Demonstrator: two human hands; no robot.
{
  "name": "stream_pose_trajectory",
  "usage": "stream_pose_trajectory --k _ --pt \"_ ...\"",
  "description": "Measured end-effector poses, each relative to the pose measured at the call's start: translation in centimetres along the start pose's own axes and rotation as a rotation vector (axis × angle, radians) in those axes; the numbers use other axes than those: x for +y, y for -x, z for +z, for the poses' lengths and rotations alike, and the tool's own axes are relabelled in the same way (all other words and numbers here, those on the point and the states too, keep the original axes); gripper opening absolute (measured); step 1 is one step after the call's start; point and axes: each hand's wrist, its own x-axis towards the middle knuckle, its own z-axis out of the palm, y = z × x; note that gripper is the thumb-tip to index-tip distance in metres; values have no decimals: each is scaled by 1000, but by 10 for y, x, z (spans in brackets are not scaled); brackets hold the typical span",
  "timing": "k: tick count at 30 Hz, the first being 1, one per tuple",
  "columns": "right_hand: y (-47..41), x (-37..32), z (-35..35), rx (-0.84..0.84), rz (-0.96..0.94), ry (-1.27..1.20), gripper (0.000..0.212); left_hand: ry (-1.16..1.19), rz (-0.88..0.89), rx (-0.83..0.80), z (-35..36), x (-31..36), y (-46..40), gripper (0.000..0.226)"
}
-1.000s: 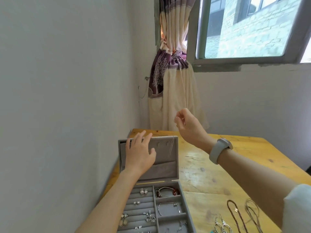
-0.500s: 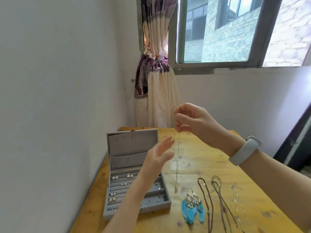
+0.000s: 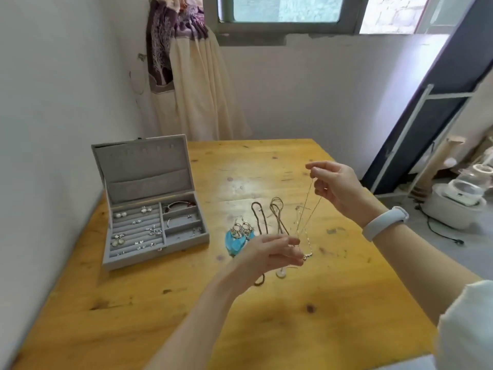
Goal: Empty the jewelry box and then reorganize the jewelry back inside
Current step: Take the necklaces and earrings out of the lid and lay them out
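Jewelry box (image 3: 149,209) sits at the left of the wooden table (image 3: 133,303), close to the wall, lid standing open. I see small earrings and studs in its ring rolls on the left, and bracelets in the compartments on its right side. Just right of the box, on the tabletop, lies a pair of blue feather earrings (image 3: 236,240), then a dark beaded necklace (image 3: 260,220) and a thin cord necklace (image 3: 278,212) laid out side by side.

My left hand (image 3: 269,252) hovers above these, fingers loosely curled, fingertips (image 3: 296,243) meeting the low end of a fine gold chain (image 3: 306,209) near its small pendant; I cannot tell whether they truly pinch it or only touch it. The chain runs up and to the right, taut, into my right hand (image 3: 336,188), which pinches its top between thumb and forefinger, the other fingers curled. A pale wristband (image 3: 384,222) is on that wrist.

Farther right, off the table, a white appliance (image 3: 453,201) stands on the floor.
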Motion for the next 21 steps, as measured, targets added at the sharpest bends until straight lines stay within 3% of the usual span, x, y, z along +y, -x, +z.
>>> stream_pose_trajectory --k 4,10,15,21 --pt "-3 38 -45 179 55 74 18 -112 -60 2 27 -27 -6 13" --pt "-24 73 -78 189 92 256 19 -301 -122 36 62 -50 -30 15" --pt "-62 88 -86 121 107 411 20 -811 207 213 72 -64 -59 34" --pt "-104 112 -80 16 121 553 18 -1193 529 202 63 -85 -79 35"
